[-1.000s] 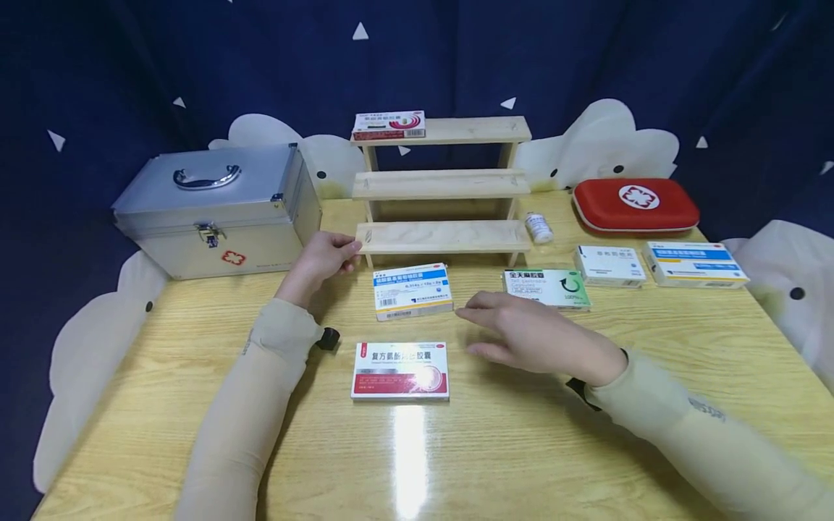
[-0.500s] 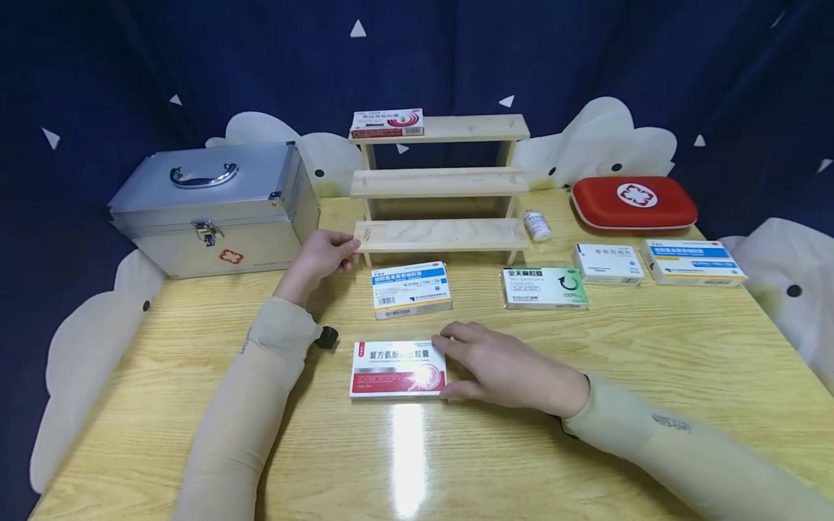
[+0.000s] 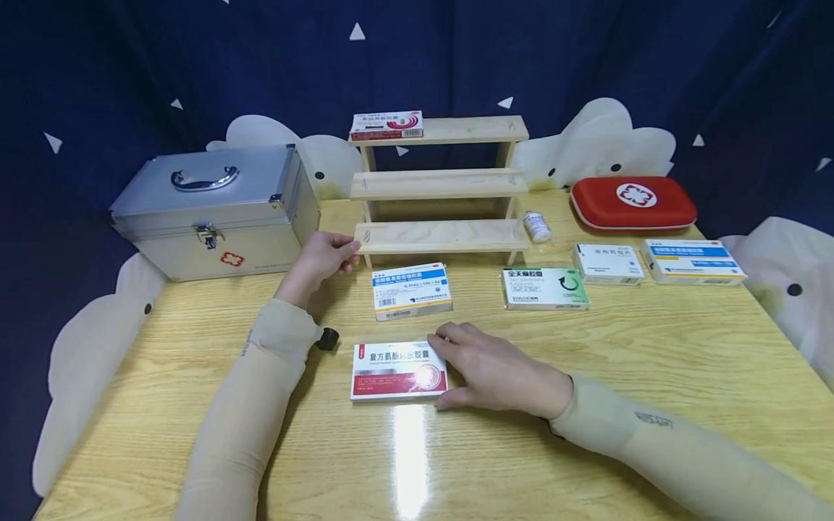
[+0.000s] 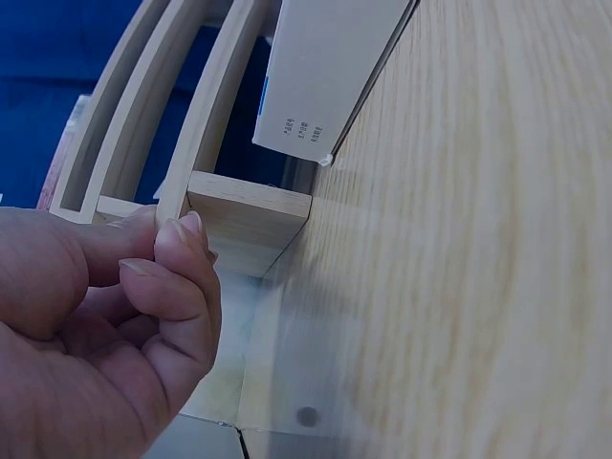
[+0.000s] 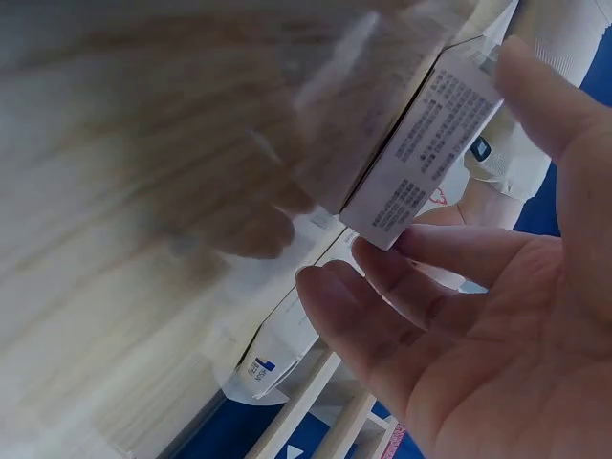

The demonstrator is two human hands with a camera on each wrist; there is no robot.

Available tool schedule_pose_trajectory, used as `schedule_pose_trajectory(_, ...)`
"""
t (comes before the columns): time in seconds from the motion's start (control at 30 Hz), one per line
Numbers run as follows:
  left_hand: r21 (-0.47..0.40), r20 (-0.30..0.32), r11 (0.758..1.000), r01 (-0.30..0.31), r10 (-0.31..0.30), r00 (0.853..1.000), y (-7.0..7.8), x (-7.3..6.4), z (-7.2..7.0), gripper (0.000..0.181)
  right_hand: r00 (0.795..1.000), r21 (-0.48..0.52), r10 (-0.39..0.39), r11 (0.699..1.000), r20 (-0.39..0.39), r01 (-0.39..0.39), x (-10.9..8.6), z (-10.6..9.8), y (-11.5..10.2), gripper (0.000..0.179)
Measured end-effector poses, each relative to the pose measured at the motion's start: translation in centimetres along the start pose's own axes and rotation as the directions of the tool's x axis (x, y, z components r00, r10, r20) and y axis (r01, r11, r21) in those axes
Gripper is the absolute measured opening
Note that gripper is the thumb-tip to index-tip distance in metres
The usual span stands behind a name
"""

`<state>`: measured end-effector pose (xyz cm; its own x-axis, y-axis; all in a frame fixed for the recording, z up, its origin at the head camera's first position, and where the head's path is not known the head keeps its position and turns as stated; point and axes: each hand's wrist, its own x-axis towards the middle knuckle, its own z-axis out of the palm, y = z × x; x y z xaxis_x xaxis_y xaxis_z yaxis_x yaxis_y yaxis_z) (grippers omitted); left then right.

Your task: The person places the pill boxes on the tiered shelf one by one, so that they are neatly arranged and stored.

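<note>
My left hand [image 3: 323, 258] pinches the left end of the lowest step of a three-tier wooden shelf [image 3: 443, 235]; the left wrist view shows thumb and fingertips [image 4: 172, 234] meeting at the board's corner. On the table, my right hand [image 3: 498, 369] holds the right end of a red-and-white medicine box [image 3: 391, 370]. Its thumb lies at the near corner and its fingers at the far corner, with the printed end face [image 5: 421, 153] between them in the right wrist view. A blue-and-white medicine box [image 3: 412, 291] lies between this box and the shelf.
Another red-and-white box [image 3: 386, 125] sits on the top tier. A silver case [image 3: 215, 210] stands left. To the right are a green-and-white box [image 3: 545, 288], a white box [image 3: 609, 263], a second blue-and-white box [image 3: 693, 261], a small bottle [image 3: 537, 226] and a red pouch [image 3: 633, 204].
My right hand has moved from beside the green-and-white box toward me and left, onto the right end of the red-and-white box. My left hand stays at the shelf.
</note>
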<state>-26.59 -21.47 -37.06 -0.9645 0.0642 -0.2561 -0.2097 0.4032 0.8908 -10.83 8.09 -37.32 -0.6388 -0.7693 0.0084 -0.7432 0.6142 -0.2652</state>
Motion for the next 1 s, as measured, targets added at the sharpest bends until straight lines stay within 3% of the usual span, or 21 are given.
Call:
schedule_pose_trajectory(0.37,0.001,-0.01,1.0,-0.004,0.004,1.0,0.1,0.1,0.1,0.036,1.0,0.019,0.022,1.0,-0.005,-0.022,0.3,0.0,-0.1,0.086)
schedule_pose_trajectory(0.63,0.008,-0.007,1.0,-0.013,0.013,1.0,0.0,0.0,0.1,0.036,0.998,0.118,0.069,0.991,-0.009,-0.067,0.0,-0.2,0.3,0.082)
schedule_pose_trajectory(1.0,0.019,-0.008,1.0,-0.002,0.002,1.0,0.0,0.0,0.2,0.038,0.99,0.178,0.142,0.974,-0.008,-0.139,-2.1,-3.0,1.8,0.082)
